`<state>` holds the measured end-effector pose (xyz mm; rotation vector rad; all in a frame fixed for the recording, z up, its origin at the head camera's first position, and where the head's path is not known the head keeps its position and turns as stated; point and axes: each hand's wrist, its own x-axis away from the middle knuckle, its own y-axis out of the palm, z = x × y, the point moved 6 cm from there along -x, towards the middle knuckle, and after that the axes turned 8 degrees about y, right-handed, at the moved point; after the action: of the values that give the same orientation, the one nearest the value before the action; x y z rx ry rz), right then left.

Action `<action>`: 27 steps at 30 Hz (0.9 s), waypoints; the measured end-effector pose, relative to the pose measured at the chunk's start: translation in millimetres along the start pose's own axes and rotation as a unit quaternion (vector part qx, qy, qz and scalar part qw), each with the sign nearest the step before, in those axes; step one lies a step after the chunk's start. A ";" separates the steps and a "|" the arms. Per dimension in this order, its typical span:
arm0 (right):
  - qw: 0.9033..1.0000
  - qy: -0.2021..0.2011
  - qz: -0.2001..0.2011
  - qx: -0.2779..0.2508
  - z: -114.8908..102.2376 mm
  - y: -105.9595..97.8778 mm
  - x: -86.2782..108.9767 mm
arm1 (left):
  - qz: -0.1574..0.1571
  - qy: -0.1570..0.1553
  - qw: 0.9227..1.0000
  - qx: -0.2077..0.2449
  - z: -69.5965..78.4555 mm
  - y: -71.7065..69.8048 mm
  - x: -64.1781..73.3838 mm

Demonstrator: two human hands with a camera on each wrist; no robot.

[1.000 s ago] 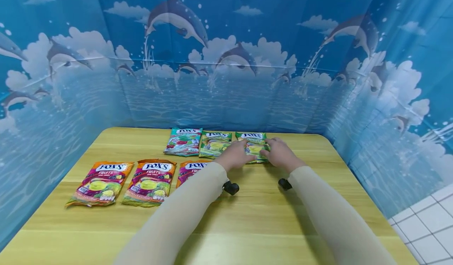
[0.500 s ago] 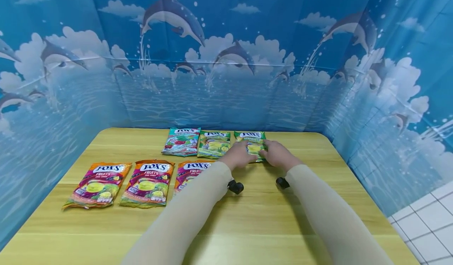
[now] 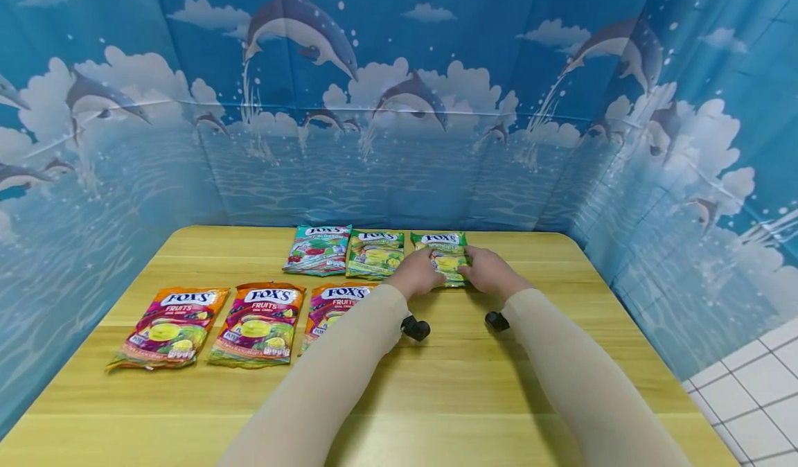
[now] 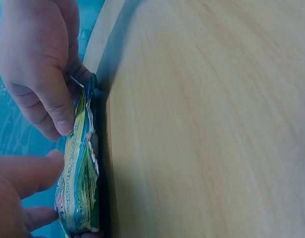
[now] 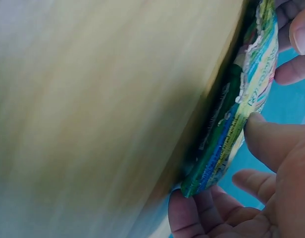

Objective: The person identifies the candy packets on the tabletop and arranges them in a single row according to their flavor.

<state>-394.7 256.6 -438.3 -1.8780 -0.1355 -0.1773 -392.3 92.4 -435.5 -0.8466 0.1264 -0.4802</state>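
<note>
In the head view a green bag of Fox's candy (image 3: pixel 445 266) lies at the back of the table, held at its two sides. My left hand (image 3: pixel 416 273) grips its left side, and my right hand (image 3: pixel 494 271) grips the right side. From the left wrist, the bag (image 4: pixel 79 173) appears edge-on, with the left thumb (image 4: pixel 41 171) against its printed face. The right wrist view has the right thumb (image 5: pixel 271 141) on the front of the bag (image 5: pixel 231 129), while other fingers curl round its edge.
Left of the held bag lie another green bag (image 3: pixel 375 253) and a teal bag (image 3: pixel 318 251). Nearer, three orange-purple fruit candy bags (image 3: pixel 255 325) form a row, the rightmost partly behind my left sleeve. A dolphin-print curtain (image 3: pixel 399 169) surrounds the wooden table (image 3: pixel 436 398).
The head view has shifted slightly, so the bags appear a little further left. Both hands stay at the sides of the green candy bag, with scarcely any movement.
</note>
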 end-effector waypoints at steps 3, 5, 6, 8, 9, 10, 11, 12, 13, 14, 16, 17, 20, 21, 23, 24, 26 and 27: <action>1.000 0.006 -0.004 -0.007 2.5 0.2 0.5 | 0.000 -0.010 1.000 0.016 -1.0 0.4 0.1; 1.000 0.007 -0.007 -0.007 3.7 0.2 1.1 | -0.001 -0.013 1.000 0.023 -1.3 0.5 0.0; 1.000 0.008 -0.010 -0.012 4.1 0.1 1.6 | -0.001 -0.015 0.999 0.028 -1.8 0.8 -0.4; 1.000 0.007 -0.015 -0.019 4.3 0.2 2.7 | -0.002 -0.019 0.999 0.038 -2.9 1.3 -1.1; 1.000 0.006 -0.018 -0.021 4.3 0.4 3.3 | -0.002 -0.019 0.999 0.041 -3.6 1.8 -1.6; 0.999 0.006 -0.020 -0.026 4.2 0.5 3.9 | -0.003 -0.020 0.999 0.042 -4.1 2.3 -2.2; 0.999 0.005 -0.021 -0.031 4.2 0.5 4.4 | -0.002 -0.020 0.999 0.045 -4.8 2.5 -2.7; 0.999 0.005 -0.024 -0.036 4.5 0.7 4.9 | -0.001 -0.021 0.999 0.049 -5.2 2.7 -3.0; 0.999 0.004 -0.023 -0.037 4.4 0.8 5.0 | 0.002 -0.021 0.999 0.047 -5.8 2.5 -3.5; 0.999 0.003 -0.023 -0.040 4.5 1.1 4.8 | 0.004 -0.020 0.999 0.045 -6.0 2.2 -3.5; 0.999 0.004 -0.023 -0.045 5.0 1.3 4.8 | 0.010 -0.019 0.998 0.052 -6.1 1.7 -2.9; 0.999 0.005 -0.023 -0.049 5.6 1.6 4.6 | 0.013 -0.018 0.998 0.055 -5.8 1.4 -2.4; 0.998 0.006 -0.022 -0.061 7.8 2.1 4.4 | 0.021 -0.015 0.997 0.067 -5.0 0.8 -0.9; 0.998 0.004 -0.018 -0.063 8.7 1.5 4.7 | 0.024 -0.014 0.997 0.073 -4.7 0.9 -0.5; 0.997 -0.001 -0.009 -0.072 10.6 0.0 5.6 | 0.029 -0.011 0.996 0.079 -4.0 0.7 -0.1; 0.997 -0.002 -0.003 -0.078 11.5 -1.1 6.3 | 0.032 -0.010 0.996 0.080 -3.7 0.5 0.0; 0.996 -0.006 0.006 -0.089 12.7 -3.8 8.6 | 0.034 -0.005 0.996 0.085 -2.8 0.0 0.0; 0.996 -0.008 0.010 -0.092 13.0 -5.3 10.0 | 0.034 -0.004 0.995 0.091 -2.3 -0.4 0.2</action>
<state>-385.2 270.6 -435.4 -2.0641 -0.1141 -0.1656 -393.0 90.5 -436.7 -0.6640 0.1022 -0.4183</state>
